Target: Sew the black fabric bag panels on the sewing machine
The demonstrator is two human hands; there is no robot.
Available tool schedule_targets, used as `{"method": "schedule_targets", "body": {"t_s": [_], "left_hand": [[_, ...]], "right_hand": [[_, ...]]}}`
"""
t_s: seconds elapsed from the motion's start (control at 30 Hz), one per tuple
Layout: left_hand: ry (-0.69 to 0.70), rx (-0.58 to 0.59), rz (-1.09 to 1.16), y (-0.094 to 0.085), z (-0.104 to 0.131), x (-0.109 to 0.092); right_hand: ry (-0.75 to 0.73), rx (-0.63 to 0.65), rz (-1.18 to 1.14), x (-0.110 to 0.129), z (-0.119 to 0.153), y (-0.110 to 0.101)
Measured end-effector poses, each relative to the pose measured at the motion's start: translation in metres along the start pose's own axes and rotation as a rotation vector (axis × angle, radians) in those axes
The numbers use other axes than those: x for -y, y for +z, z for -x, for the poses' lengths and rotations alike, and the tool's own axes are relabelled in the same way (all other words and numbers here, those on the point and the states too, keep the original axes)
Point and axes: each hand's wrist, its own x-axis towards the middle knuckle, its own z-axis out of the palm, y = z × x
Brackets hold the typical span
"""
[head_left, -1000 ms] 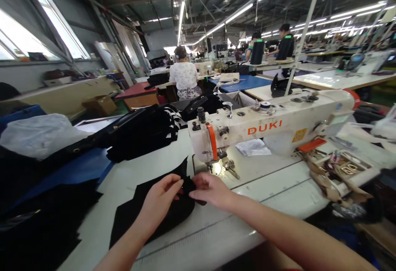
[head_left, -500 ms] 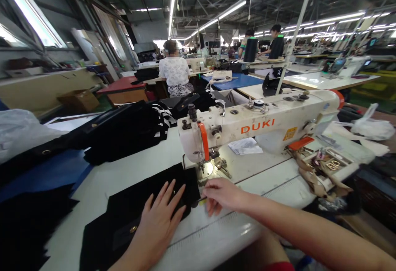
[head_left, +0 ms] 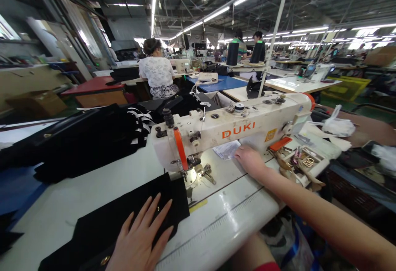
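Note:
My left hand (head_left: 144, 232) lies spread and flat on a black fabric piece (head_left: 123, 209) that has small gold metal fittings. The fabric's right edge is just in front of the needle area of a white sewing machine (head_left: 235, 118) marked DUKI. Beneath the machine's arm, my right hand (head_left: 250, 159) reaches to a small stack of white paper-like labels (head_left: 225, 150). Its fingers are curled with the tips at the stack's right edge; their undersides are hidden. A yellow strip (head_left: 198, 206) is on the table beside the fabric.
Piled black fabric pieces (head_left: 93, 143) lie behind at the left. A tray (head_left: 320, 164) of metal rings and tan straps sits at the table's right end, near a white plastic bag (head_left: 338, 122). A person (head_left: 157, 71) in a patterned white top is farther back.
My right hand has left the fabric edge by the needle and moved right and away from me to the white labels. The left hand stays on the fabric. The view has turned right.

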Motion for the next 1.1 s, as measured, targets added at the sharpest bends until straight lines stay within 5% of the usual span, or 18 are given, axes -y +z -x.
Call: {"method": "schedule_targets", "body": {"t_s": [0.37, 0.47, 0.6, 0.73, 0.83, 0.9, 1.1], "left_hand": [[-0.005, -0.139, 0.159, -0.001, 0.003, 0.003], [-0.105, -0.182, 0.493, -0.015, 0.004, -0.017], [-0.366, 0.06, 1.18, -0.032, -0.006, -0.055], [-0.612, 0.173, 1.501, -0.038, -0.014, -0.062], [-0.717, 0.118, 1.506, -0.043, -0.01, -0.045], [-0.731, 0.103, 1.476, -0.047, -0.007, -0.036], [-0.666, 0.115, 1.4, -0.05, -0.012, -0.031]], "right_hand": [[0.005, -0.069, 0.009, 0.011, 0.009, -0.023], [-0.139, -0.152, -0.045, 0.042, 0.03, -0.024], [-0.493, -0.207, -0.122, 0.111, 0.065, -0.009], [-0.572, -0.207, -0.277, 0.157, 0.078, 0.004], [-0.491, -0.166, -0.554, 0.159, 0.072, 0.005], [-0.308, -0.088, -0.827, 0.152, 0.065, 0.008], [0.103, 0.456, -1.454, 0.152, 0.044, 0.028]]}}
